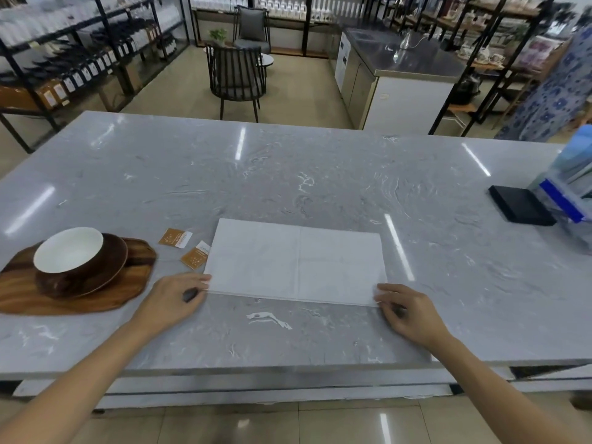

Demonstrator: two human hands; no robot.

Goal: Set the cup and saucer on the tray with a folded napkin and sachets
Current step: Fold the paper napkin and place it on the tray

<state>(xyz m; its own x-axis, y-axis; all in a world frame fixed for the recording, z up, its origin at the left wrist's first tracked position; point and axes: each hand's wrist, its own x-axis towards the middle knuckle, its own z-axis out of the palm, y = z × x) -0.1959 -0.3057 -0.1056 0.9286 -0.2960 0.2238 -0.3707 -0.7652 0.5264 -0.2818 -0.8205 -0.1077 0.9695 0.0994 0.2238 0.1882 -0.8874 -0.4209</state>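
A white napkin [296,261] lies flat on the grey marble table [288,174], folded once into a wide rectangle. My left hand [174,298] pinches its near left corner and my right hand [405,310] pinches its near right corner. At the left, a wooden tray [105,293] carries a dark wooden saucer [110,264] with a cup [69,253] on it, white inside and brown outside. Two orange sachets [174,238] [193,257] lie on the table between the tray and the napkin; the nearer one touches the napkin's left edge.
A black flat box [520,208] and a clear container with blue items [570,193] stand at the table's right end. Chairs, shelving and a steel counter fill the room beyond the far edge. The table's near edge runs just below my wrists.
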